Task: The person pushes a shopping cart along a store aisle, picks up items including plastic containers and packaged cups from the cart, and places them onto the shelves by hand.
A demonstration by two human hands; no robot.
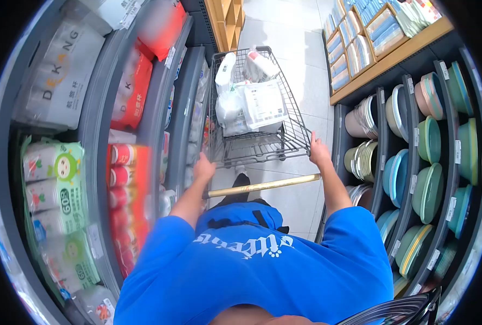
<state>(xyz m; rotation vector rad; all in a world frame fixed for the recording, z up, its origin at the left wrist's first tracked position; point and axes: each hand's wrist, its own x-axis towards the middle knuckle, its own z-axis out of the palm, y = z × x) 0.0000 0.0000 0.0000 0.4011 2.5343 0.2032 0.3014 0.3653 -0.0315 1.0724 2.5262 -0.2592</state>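
A black wire shopping cart [292, 142] stands in front of me in the aisle. My left hand [203, 167] is closed at its near left corner, beside the shelf. On the near right corner, my right hand [319, 151] has its fingers wrapped round the frame. The gold-coloured handle bar [268, 186] runs below both hands, close to my body. Inside the cart lie a white packet with dark print [265, 103], a white rounded bundle [229, 105], a white bottle-like pack [226, 70] and a clear-wrapped item with red [261, 64].
Shelves on the left hold grey bags [62, 70], red bags [131, 89] and green tissue packs [56, 187]. Stacked basins [428, 192] and bins [361, 161] line the right shelves, with folded towels [384, 32] above. Tiled floor [306, 59] continues ahead past a wooden rack [227, 24].
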